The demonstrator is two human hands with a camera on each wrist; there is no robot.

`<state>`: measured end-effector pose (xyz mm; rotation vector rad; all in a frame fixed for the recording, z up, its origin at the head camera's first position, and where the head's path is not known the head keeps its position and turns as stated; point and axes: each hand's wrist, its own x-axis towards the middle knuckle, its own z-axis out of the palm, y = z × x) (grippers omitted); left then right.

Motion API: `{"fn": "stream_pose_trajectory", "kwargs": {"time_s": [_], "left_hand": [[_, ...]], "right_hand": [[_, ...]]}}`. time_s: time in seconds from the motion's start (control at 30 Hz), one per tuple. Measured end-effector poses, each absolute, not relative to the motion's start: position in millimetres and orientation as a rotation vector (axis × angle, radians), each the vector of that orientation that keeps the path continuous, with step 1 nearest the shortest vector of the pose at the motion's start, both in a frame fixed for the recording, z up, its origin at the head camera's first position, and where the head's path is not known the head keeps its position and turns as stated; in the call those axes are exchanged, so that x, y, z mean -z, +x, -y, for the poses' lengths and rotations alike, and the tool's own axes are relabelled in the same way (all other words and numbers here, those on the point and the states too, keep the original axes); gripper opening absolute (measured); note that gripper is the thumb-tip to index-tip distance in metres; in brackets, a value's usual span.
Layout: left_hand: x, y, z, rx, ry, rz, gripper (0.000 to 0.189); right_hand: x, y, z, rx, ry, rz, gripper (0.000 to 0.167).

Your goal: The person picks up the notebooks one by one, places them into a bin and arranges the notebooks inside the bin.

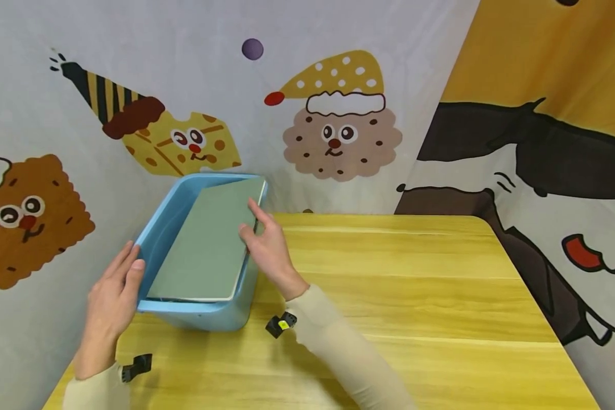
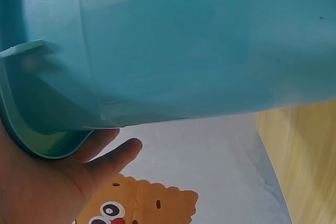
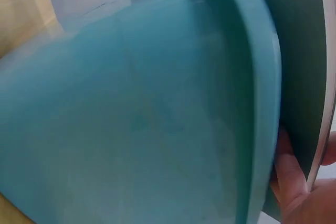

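Observation:
A light blue plastic bin [image 1: 220,310] stands on the table's left side. A large grey-green hardcover book or notebook [image 1: 202,245] with pale page edges lies tilted in its opening, the right edge raised over the rim. My right hand [image 1: 270,245] pinches that edge; in the right wrist view its fingers [image 3: 289,174] are between the bin rim and the cover. My left hand [image 1: 114,290] holds the bin's left rim near the front corner, thumb on the rim. In the left wrist view, two fingers [image 2: 113,163] extend outside the wall.
The yellow wood-grain table [image 1: 415,302] stretches to the right of the bin. A cloth backdrop [image 1: 195,62] with cartoon snacks hangs close behind the bin and to its left. Small black devices, such as the one by the right cuff [image 1: 281,324], sit at both wrists.

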<state>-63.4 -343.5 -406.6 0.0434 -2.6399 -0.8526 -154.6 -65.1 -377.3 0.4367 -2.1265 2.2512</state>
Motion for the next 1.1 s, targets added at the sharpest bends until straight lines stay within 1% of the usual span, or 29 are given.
{"fn": "stream_pose_trajectory", "kwargs": {"time_s": [0.27,0.4,0.67,0.87,1.1], "left_hand": [[410.3,-61.4,340.4,0.853,0.022,2.613,0.055],[410.5,-60.8,342.8,0.853,0.018,2.600,0.054],[411.5,-56.6,347.9,0.853,0.023,2.610,0.053],[407.2,-62.5,344.2,0.838,0.003,2.606,0.054],[405.0,-65.5,341.6,0.831,0.027,2.636,0.056]], "right_hand": [[378.2,-157.3,75.4,-2.016,0.560,2.308,0.058],[374.6,-157.3,81.3,-1.973,0.626,2.351,0.058],[367.3,-158.8,90.2,-1.962,0.704,2.455,0.058],[362.3,-167.5,95.3,-1.917,0.728,2.496,0.059],[357.7,-173.3,93.7,-2.012,0.729,2.548,0.063]]}}
